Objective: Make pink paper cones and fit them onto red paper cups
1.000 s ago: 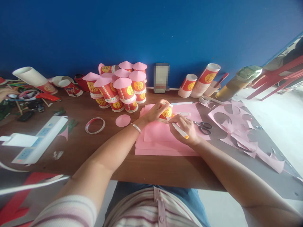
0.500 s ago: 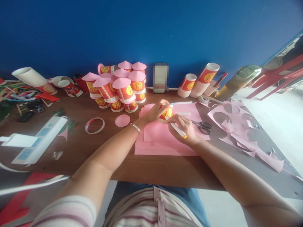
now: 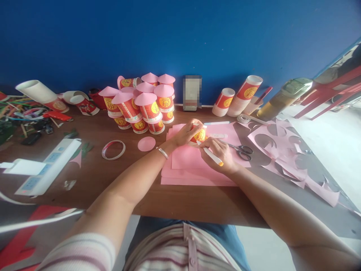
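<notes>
My left hand [image 3: 184,133] is closed over a red and yellow paper cup [image 3: 199,134] that stands upside down on a stack of pink paper sheets [image 3: 194,165]. My right hand [image 3: 220,152] grips a white marker with an orange end [image 3: 213,156], its tip at the cup's base on the near right side. A pink paper circle [image 3: 146,143] lies on the brown table left of the sheets. Scissors [image 3: 242,150] lie just right of my right hand.
A pile of cups with pink cone lids [image 3: 141,103] stands at the back. Stacked cups [image 3: 239,97], a tape roll [image 3: 113,149], a white power strip [image 3: 42,169], pink paper offcuts [image 3: 287,154] and a blurred phone [image 3: 191,93] surround the work spot. Craft clutter [image 3: 25,120] fills the far left.
My right hand and the marker have shifted slightly around the cup's base; my left hand stays on the cup. Nothing else on the table has moved.
</notes>
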Available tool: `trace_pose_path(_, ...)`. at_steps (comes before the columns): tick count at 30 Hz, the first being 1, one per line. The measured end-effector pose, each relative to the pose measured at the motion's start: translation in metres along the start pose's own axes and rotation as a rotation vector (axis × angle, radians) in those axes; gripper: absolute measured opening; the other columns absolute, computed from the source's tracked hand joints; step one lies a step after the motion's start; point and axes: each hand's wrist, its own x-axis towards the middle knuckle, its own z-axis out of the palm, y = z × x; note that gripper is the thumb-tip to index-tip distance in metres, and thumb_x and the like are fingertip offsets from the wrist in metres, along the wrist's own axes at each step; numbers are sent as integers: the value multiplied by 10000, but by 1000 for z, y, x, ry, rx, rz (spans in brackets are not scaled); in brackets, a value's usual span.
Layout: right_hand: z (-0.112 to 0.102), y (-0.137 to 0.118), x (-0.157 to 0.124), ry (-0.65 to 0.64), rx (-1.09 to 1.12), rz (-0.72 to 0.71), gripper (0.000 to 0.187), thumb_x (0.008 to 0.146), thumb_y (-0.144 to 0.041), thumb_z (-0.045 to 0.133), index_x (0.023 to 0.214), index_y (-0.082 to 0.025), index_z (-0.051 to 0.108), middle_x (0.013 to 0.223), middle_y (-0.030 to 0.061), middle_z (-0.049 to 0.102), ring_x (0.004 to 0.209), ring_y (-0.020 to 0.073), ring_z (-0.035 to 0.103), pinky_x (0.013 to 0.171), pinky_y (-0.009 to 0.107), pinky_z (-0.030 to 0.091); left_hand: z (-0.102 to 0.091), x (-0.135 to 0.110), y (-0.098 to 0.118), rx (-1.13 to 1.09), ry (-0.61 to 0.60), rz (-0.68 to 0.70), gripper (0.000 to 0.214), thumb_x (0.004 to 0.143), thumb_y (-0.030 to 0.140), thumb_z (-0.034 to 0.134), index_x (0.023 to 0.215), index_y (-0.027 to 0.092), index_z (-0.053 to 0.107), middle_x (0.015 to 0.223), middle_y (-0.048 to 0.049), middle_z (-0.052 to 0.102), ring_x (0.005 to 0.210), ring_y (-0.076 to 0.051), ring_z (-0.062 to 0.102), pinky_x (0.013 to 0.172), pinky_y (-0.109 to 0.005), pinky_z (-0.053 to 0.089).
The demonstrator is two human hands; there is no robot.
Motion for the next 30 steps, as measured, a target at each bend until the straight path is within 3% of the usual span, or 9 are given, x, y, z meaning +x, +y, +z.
trace_pose_path(10,-3,-2,1,4,-11,-12,193,890,-49,571,901,-240,549,731,-11,664,608,154,633,572,279,464,-1,1,-4,-33,-4,12,497,1017,690,471,1137,229,616,1134,-106,662,1010,-245,661,932,-418,554)
trace_pose_path(16,-3,-3,1,62,-10,-16,216,873,-40,555,890,-254,542,727,-19,656,598,146,619,590,278,492,-1,1,0,-88,-3,-51,352,1044,570,488,1093,234,581,1104,-67,662,1039,-216,645,972,-396,552)
trace_pose_path(25,-1,-2,1,55,34,-58,243,876,-25,569,952,-256,572,763,-16,664,626,151,632,598,270,484,-3,0,14,-173,138,-228,350,1046,541,483,1069,217,613,1083,-67,679,1104,-243,675,986,-425,588)
trace_pose_path(30,-2,0,-1,54,-3,-56,196,926,-58,571,974,-248,575,785,-6,668,634,149,634,600,267,486,-4,-1,18,-168,155,-244,365,1043,527,503,1100,195,645,1149,-94,710,1139,-257,691,988,-411,590)
